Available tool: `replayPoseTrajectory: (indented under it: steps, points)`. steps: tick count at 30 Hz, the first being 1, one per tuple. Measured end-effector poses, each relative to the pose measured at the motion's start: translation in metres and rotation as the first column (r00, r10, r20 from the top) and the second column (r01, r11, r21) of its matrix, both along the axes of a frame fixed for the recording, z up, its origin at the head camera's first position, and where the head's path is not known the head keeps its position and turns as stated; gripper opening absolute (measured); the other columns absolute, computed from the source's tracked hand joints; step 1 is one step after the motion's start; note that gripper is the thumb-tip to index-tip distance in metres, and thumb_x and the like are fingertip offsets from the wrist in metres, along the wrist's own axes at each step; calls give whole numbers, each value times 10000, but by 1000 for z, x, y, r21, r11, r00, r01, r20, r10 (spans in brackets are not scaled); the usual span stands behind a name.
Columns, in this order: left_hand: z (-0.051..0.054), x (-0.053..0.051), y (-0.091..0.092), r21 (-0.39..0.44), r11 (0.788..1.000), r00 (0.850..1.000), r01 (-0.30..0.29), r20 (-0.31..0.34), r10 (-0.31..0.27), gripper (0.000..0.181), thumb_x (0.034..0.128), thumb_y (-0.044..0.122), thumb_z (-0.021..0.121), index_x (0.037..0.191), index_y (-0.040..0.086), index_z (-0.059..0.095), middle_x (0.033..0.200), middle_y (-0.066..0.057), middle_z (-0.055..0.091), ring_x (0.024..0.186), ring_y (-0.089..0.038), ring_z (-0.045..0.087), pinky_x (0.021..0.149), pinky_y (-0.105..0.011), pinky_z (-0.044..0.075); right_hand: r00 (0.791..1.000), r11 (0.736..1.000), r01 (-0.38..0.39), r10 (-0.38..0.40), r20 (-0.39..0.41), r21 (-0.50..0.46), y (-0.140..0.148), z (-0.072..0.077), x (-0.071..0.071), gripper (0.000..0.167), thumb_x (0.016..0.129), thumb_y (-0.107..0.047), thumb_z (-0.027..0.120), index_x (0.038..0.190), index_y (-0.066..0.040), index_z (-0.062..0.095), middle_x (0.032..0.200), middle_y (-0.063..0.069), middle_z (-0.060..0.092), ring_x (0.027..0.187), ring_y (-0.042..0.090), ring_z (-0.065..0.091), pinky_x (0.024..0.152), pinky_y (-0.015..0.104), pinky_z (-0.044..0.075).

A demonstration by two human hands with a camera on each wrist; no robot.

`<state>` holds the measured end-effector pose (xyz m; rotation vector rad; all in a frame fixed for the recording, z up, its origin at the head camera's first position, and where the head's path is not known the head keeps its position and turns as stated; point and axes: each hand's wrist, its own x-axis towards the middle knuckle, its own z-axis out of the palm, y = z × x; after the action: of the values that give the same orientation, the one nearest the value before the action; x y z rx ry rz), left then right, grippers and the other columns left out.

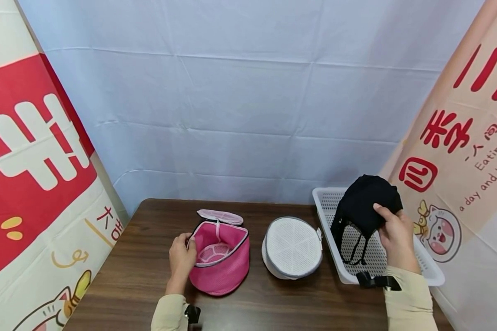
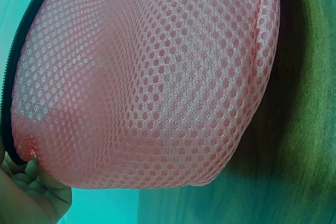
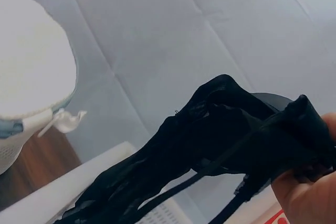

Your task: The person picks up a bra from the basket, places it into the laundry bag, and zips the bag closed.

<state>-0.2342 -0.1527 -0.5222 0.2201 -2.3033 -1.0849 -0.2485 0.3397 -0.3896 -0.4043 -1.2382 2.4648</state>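
A pink mesh bag [image 1: 221, 276] stands on the table with its lid folded back. My left hand [image 1: 182, 257] pinches its rim on the left side; the left wrist view has the mesh wall [image 2: 173, 87] close up, with fingers [image 2: 37, 192] at the zipper edge. Above the white basket [image 1: 432, 274], my right hand [image 1: 397, 236] grips a black cloth item [image 1: 366, 202] with thin cords dangling from it. In the right wrist view the black cloth [image 3: 210, 140] hangs from the fingers, partly over the basket's edge. The fingers behind the cloth are hidden.
Between the pink bag and the basket sits a round white mesh bag [image 1: 294, 248], its top closed. The brown table [image 1: 136, 276] ends at a pale blue cloth backdrop [image 1: 240, 101]. Printed cloths hang at the left and right sides.
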Motion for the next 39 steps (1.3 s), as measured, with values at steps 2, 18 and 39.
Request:
replayPoseTrajectory:
  steps: [2,18,39]
  points:
    - [0,-1,0,6,1000,1000,-1,-1,1,135,855,46,586,951,-25,650,864,-172,592,835,-384,571,734,-497,413,999,1000,2,-2,-35,3,1,-2,-3,720,790,60,684,1415,-131,382,1378,33,364,1163,142,452,760,217,481]
    - [2,-4,0,42,999,1000,-17,-5,17,128,847,26,576,939,-31,646,881,-191,597,846,-401,567,742,-510,403,975,998,-43,50,-217,36,24,-20,-41,563,754,104,701,1271,-62,549,1269,63,500,1085,194,536,797,295,490]
    - [2,-12,2,93,996,1000,-12,-27,15,138,850,2,560,958,-55,625,876,-217,586,868,-405,550,764,-507,394,940,984,-156,122,-319,-86,-44,52,-11,349,782,183,607,1076,-4,601,1070,93,548,883,194,612,727,289,515]
